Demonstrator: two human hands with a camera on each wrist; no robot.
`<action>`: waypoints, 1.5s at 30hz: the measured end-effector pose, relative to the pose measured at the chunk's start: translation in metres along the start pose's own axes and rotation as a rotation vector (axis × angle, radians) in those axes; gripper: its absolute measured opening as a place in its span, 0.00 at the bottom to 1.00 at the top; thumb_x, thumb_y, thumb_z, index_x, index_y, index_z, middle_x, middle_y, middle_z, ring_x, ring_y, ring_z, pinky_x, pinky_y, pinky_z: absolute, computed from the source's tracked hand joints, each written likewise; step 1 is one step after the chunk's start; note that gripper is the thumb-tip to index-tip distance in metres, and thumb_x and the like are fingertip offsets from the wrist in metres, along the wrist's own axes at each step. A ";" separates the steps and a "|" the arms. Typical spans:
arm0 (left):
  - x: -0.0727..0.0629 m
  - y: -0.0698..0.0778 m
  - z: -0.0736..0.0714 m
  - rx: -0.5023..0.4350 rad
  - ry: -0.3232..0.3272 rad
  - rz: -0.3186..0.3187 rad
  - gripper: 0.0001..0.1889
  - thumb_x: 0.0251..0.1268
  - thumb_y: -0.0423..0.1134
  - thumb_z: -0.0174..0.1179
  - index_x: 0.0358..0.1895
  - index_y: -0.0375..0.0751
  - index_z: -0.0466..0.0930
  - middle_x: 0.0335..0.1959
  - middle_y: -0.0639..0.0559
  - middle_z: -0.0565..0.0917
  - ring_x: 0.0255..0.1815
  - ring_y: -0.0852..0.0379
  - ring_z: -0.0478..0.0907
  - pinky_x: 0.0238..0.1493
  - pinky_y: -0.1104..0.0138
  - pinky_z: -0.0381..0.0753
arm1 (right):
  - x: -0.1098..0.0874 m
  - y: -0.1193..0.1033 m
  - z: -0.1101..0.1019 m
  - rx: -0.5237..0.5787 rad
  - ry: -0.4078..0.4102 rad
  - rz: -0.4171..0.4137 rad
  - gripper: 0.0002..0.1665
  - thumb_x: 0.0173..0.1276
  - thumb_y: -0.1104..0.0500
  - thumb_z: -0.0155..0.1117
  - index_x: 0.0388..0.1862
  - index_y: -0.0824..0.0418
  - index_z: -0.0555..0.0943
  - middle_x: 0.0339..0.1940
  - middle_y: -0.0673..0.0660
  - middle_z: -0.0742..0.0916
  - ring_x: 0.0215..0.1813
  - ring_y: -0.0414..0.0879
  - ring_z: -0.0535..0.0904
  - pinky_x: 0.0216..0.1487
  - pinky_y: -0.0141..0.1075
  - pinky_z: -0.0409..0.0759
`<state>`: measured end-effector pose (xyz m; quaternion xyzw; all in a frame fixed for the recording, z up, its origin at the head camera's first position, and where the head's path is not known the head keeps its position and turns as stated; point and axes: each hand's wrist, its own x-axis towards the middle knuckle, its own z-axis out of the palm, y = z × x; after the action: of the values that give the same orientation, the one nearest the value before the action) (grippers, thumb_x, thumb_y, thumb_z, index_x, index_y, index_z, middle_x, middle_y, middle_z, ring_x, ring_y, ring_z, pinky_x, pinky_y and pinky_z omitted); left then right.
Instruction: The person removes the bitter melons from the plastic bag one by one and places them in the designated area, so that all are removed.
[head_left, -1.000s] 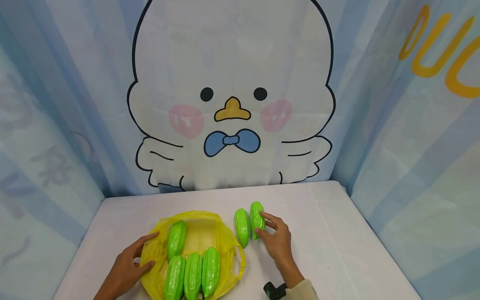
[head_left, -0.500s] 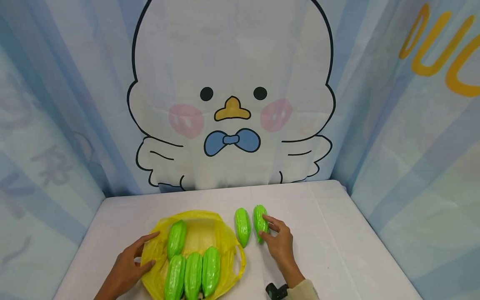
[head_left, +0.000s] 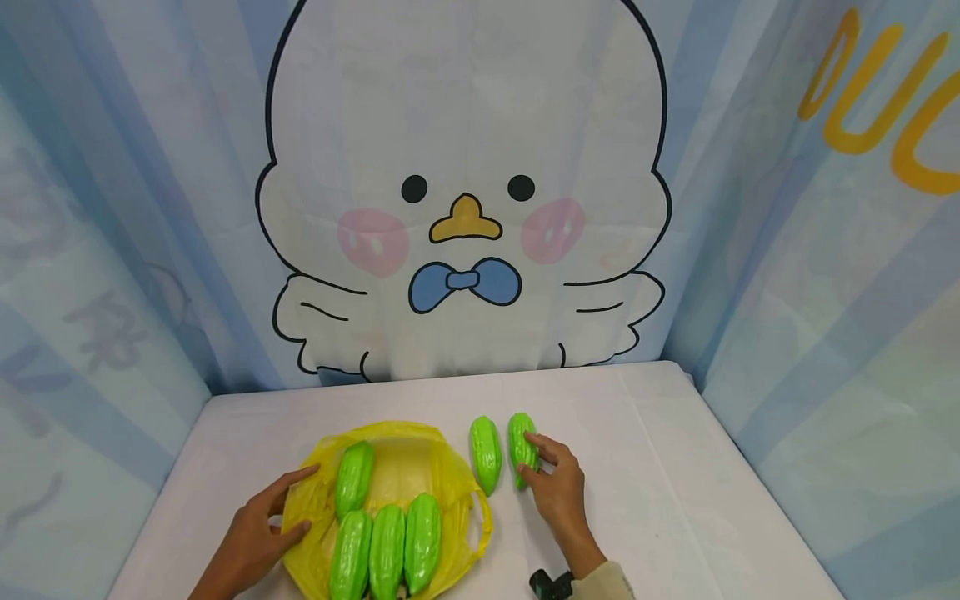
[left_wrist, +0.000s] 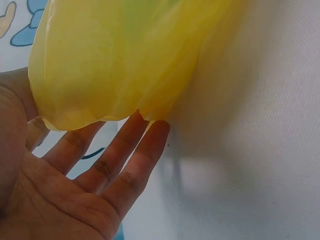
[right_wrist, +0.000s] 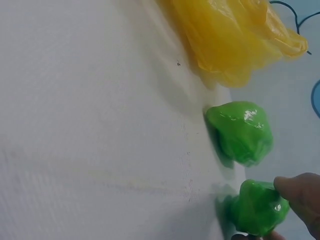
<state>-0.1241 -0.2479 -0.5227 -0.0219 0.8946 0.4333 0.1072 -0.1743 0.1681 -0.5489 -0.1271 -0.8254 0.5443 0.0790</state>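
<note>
My left hand [head_left: 251, 533] lies along the left side of a yellow plastic bag [head_left: 401, 440], its fingertips and thumb at the edge. In the left wrist view, fairly straight fingers [left_wrist: 145, 152] touch the outside of the bag. Several glossy green cucumber-shaped vegetables [head_left: 387, 550] lie inside it. To the bag's right, my right hand [head_left: 558, 487] pinches another green cucumber-shaped vegetable [head_left: 519, 440] between thumb and fingers. A similar vegetable [head_left: 485, 454] lies just left of it, a small gap apart. Both show end-on in the right wrist view.
A white cloth covers the table [head_left: 675, 500]. Curtains stand on three sides, with a cartoon duck on the back one [head_left: 465, 333]. A bag handle loop [head_left: 480, 533] sticks out to the right. A black device [head_left: 551, 583] sits at my right wrist.
My right hand has shifted its vegetable slightly right and toward me, widening the gap to the neighbouring one. In the last half second it has barely moved. The left hand and bag stay put.
</note>
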 end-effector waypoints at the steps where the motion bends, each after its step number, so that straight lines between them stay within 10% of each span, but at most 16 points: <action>1: -0.001 0.000 0.000 -0.004 0.000 0.004 0.39 0.66 0.42 0.74 0.80 0.49 0.68 0.78 0.29 0.70 0.53 0.45 0.86 0.49 0.53 0.92 | 0.000 0.000 0.000 0.000 -0.001 -0.003 0.32 0.63 0.71 0.77 0.65 0.52 0.87 0.68 0.61 0.83 0.69 0.59 0.81 0.63 0.44 0.88; 27: -0.004 -0.002 -0.003 -0.019 -0.005 0.025 0.39 0.67 0.41 0.74 0.80 0.49 0.68 0.77 0.29 0.71 0.54 0.45 0.86 0.49 0.54 0.92 | -0.004 -0.015 0.004 0.006 0.012 -0.036 0.32 0.65 0.68 0.77 0.67 0.50 0.85 0.74 0.58 0.80 0.72 0.58 0.78 0.71 0.50 0.83; 45: -0.002 -0.002 -0.002 -0.029 -0.011 0.015 0.39 0.67 0.41 0.73 0.80 0.49 0.67 0.76 0.28 0.73 0.53 0.47 0.86 0.50 0.53 0.92 | -0.026 -0.062 0.032 0.130 -0.087 -0.210 0.32 0.63 0.65 0.80 0.66 0.47 0.86 0.71 0.53 0.83 0.78 0.54 0.75 0.72 0.50 0.82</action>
<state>-0.1222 -0.2507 -0.5232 -0.0143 0.8878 0.4470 0.1087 -0.1653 0.1093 -0.5040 -0.0106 -0.7999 0.5903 0.1078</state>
